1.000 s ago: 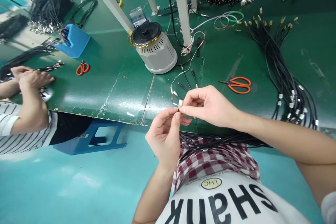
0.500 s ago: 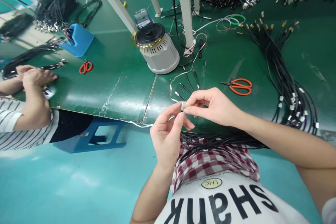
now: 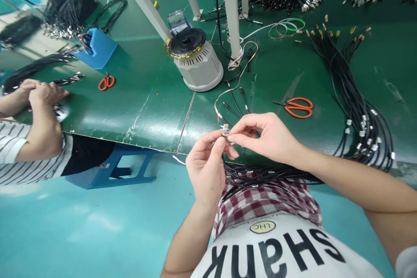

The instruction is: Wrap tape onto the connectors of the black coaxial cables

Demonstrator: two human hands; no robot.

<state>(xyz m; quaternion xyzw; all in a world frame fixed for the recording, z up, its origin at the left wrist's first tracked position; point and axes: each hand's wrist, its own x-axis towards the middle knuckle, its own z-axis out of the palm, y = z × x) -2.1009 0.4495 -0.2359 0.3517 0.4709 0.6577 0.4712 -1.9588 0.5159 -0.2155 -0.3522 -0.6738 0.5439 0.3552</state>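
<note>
Close together over the table's front edge, my left hand point(image 3: 208, 156) and my right hand point(image 3: 260, 134) both have thumb and fingertips pinched. Between them a small shiny piece point(image 3: 225, 129), silvery with a copper tint like foil, stands up at the end of a black cable. The cable's end is mostly hidden by my fingers. Below, a bundle of black cables point(image 3: 270, 174) with small white tags lies across my lap. Several loose black plugs point(image 3: 243, 95) lie on the table just beyond my fingers, beside a thin white wire point(image 3: 228, 91).
Orange-handled scissors point(image 3: 298, 107) lie right of my hands. A grey round tape dispenser point(image 3: 202, 67) stands ahead, near white posts point(image 3: 230, 13). A large cable bundle point(image 3: 352, 87) lies at right. At left, a co-worker's hands point(image 3: 45, 93) rest near a blue tape holder point(image 3: 99, 50) and scissors point(image 3: 107, 81).
The small piece between my fingertips has tilted and shows more copper colour. My right hand has dropped slightly. The thin white wire has shifted, and its end by the table edge has drawn in.
</note>
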